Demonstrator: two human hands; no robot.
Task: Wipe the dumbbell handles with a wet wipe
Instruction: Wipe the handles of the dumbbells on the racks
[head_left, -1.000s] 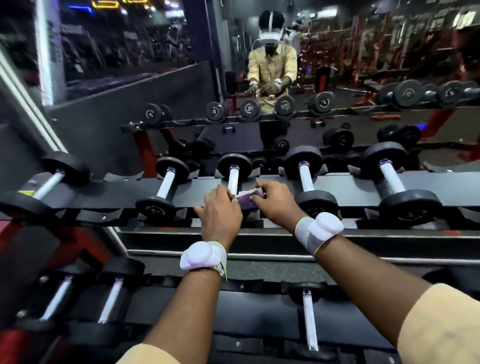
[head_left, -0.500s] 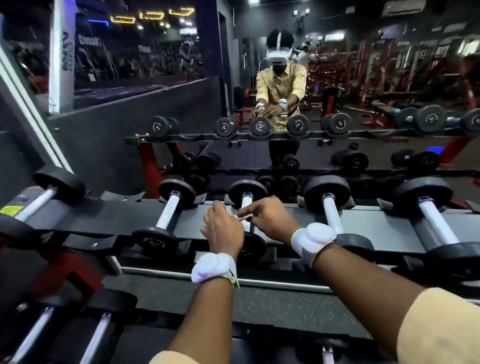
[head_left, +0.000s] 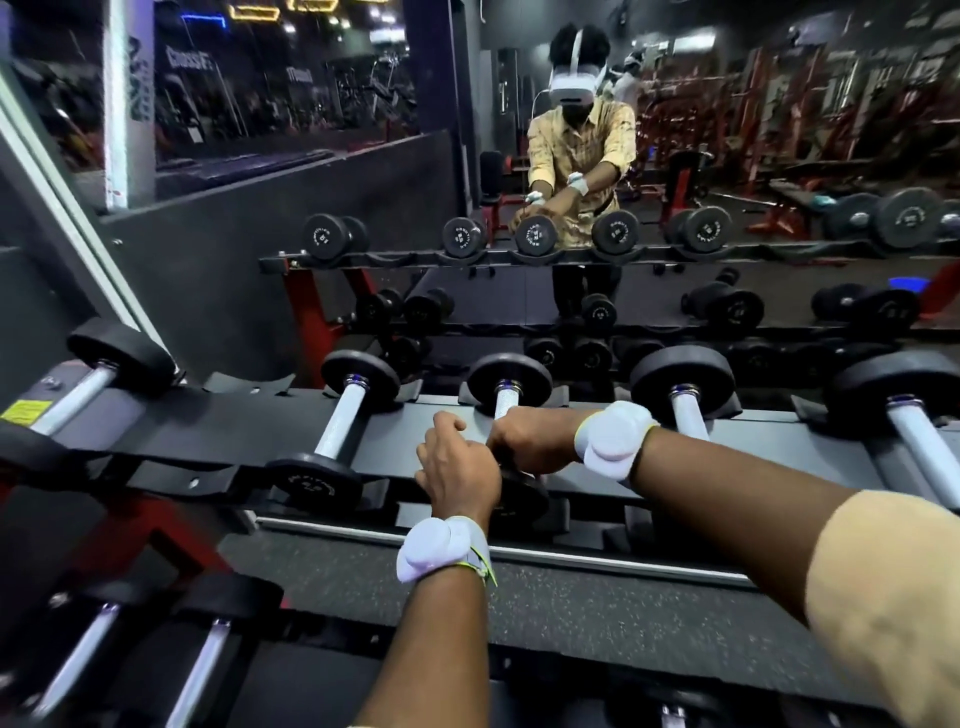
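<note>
The middle dumbbell on the top shelf has a knurled silver handle (head_left: 505, 406) between black round plates (head_left: 509, 382). My right hand (head_left: 535, 441) grips this handle from the right, fingers curled round it and covering most of it. My left hand (head_left: 457, 470) sits just left of it, above the near plate (head_left: 524, 499), with its fingers curled; whatever is inside them is hidden. No wet wipe shows in this frame.
Other dumbbells lie on the black rack (head_left: 234, 431): one on the left (head_left: 340, 421), one on the right (head_left: 688, 415), a bigger one far right (head_left: 919, 441). More dumbbells rest on the lower shelf (head_left: 197, 670). A mirror (head_left: 363, 208) stands behind the rack.
Earlier both hands held a purple-and-white wipe packet over the handle. Now my right hand has closed round the handle, the packet is out of sight, and the view has tilted up.
</note>
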